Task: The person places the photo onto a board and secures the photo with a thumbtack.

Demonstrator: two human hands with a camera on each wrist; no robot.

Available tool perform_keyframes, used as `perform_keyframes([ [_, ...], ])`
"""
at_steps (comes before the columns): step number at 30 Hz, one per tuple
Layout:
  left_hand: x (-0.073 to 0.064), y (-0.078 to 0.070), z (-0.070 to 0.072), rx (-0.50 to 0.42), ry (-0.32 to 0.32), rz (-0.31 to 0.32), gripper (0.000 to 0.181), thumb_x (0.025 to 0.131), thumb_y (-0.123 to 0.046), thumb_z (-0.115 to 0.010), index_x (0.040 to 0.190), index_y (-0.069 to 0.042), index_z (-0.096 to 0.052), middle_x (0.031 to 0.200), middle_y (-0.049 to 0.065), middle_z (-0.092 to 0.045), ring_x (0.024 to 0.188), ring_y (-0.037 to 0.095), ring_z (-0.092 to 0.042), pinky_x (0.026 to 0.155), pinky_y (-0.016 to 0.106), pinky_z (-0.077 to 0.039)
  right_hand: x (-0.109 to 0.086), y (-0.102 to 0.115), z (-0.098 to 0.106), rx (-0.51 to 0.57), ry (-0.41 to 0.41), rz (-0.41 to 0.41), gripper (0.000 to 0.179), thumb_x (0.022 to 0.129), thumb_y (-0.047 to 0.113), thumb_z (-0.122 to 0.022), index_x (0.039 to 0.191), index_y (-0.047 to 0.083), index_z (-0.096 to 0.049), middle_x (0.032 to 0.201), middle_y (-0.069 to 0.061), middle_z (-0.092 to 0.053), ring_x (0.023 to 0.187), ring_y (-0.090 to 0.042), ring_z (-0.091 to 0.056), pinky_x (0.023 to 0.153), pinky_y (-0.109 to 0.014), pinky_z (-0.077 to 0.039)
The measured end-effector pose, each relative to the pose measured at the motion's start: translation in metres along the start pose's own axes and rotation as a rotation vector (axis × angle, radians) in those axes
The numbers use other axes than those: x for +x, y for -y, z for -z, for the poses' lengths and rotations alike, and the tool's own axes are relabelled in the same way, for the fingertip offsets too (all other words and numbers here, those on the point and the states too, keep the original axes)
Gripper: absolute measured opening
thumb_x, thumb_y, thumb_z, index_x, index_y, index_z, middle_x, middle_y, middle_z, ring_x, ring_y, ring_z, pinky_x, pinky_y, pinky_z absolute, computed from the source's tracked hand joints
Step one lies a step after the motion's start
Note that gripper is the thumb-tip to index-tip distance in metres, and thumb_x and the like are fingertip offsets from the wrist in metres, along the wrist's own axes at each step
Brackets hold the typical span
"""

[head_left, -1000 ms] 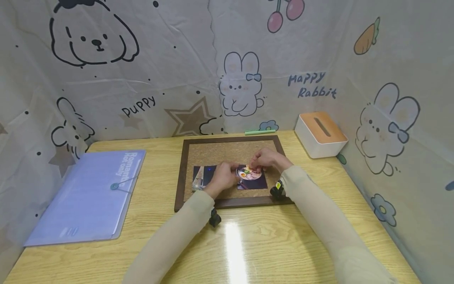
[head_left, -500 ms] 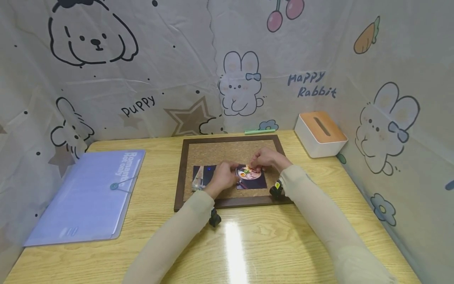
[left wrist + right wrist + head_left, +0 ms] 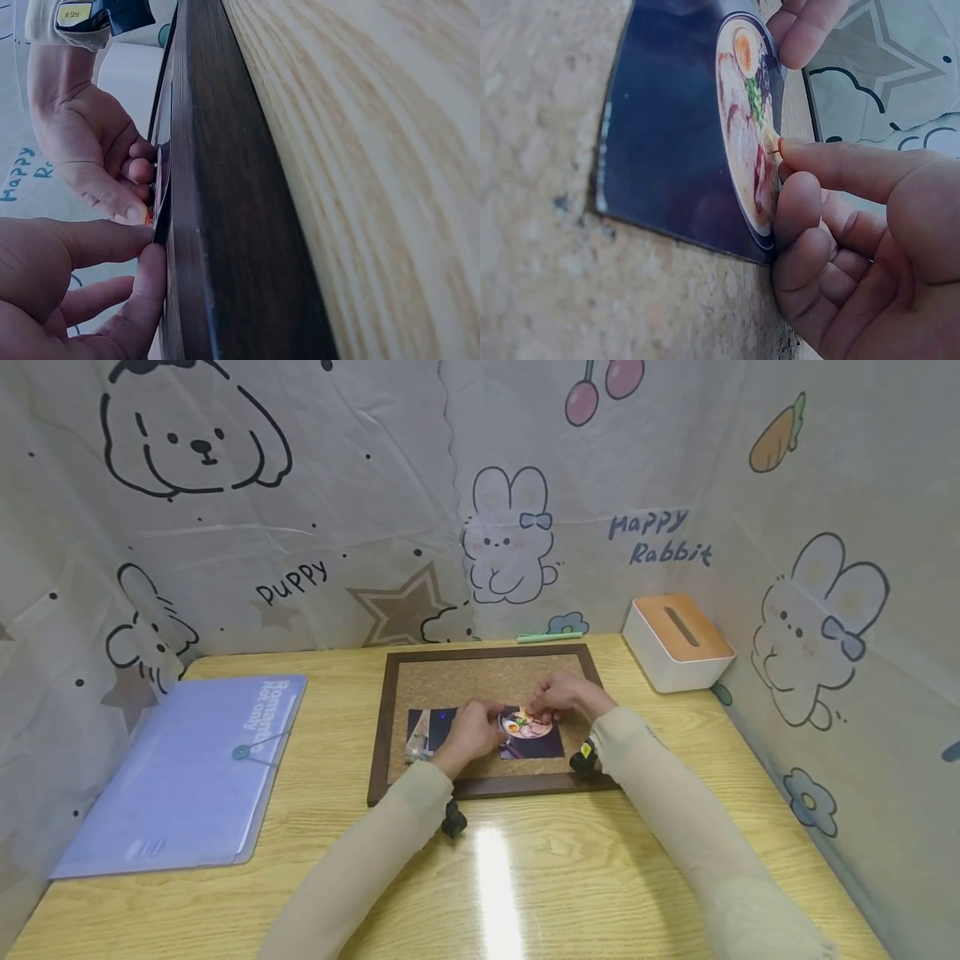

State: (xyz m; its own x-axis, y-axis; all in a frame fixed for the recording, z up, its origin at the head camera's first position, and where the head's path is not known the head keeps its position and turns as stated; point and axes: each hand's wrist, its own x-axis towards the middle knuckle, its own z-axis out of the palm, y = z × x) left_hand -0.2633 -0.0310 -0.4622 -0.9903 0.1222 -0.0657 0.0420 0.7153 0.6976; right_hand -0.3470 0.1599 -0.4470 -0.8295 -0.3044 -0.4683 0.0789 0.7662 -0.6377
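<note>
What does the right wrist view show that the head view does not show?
Only the right wrist view shows a thin pin at the right hand's fingertips, at the photo's edge. Only the head view shows the purple folder, the tissue box and the green pen. Both show the ramen photo on the cork board, with both hands on it.

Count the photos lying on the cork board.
2: the ramen photo under both hands at the board's middle, and a darker photo left of it, partly covered by the left hand. More may be hidden.
</note>
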Motion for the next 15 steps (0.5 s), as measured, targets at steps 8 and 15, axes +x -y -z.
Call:
perform_keyframes([
  [8, 0.0009, 0.0011, 0.0006, 0.002, 0.002, -0.006, 0.05, 0.083, -0.008, -0.079, 0.131, -0.007, -0.066, 0.132, 0.012, -0.065, 0.128, 0.029, -0.056, 0.111, 0.043, -0.044, 0.0005, 0.0003, 0.0, 0.014, 0.0, -0.014, 0.011, 0.093, 0.018, -0.068, 0.089, 0.008, -0.07, 0.068, 0.002, -0.065, 0.062, -0.009, -0.058, 0.059, -0.02, -0.045],
  [15, 0.0015, 0.0018, 0.0002, 0.007, 0.003, -0.012, 0.05, 0.083, -0.008, -0.079, 0.131, -0.007, -0.066, 0.132, 0.012, -0.065, 0.128, 0.029, -0.056, 0.11, 0.043, -0.044, -0.001, 0.0013, 0.0002, 0.006, 0.008, -0.022, 0.011, 0.094, 0.018, -0.068, 0.089, 0.009, -0.069, 0.068, 0.002, -0.065, 0.062, -0.009, -0.058, 0.06, -0.02, -0.045],
])
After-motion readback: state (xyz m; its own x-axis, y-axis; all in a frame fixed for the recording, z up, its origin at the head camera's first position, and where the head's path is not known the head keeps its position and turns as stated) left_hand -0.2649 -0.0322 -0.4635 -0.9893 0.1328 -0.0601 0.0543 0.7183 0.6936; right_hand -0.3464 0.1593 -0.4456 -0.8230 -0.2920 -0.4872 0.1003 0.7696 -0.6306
